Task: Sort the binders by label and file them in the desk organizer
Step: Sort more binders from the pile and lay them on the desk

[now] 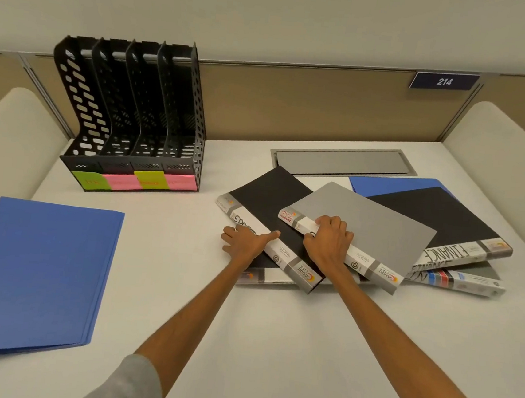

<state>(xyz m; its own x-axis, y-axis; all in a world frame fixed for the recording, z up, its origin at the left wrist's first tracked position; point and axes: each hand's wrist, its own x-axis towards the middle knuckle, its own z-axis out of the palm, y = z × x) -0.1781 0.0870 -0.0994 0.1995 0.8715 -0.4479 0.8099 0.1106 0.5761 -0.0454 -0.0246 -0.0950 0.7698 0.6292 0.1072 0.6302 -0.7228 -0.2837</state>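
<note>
Organizer: black perforated plastic desk organizer (134, 116), far left; writing on pink and green sticky notes (121, 182) unreadable.
Black binder: black white-spined binder (268, 196), centre-right; label cut off after "SPO" beneath flat, straight-fingered left hand (246, 240).
Grey binder: grey white-spined binder (367, 225), overlapping rightward; label hidden under right hand (329, 240), fingers curled over spine.

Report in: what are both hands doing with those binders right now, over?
Left hand resting on black binder spine. Right hand gripping grey binder spine. Desk organizer holds no binders yet. Grey binder overlaps the black one.
</note>
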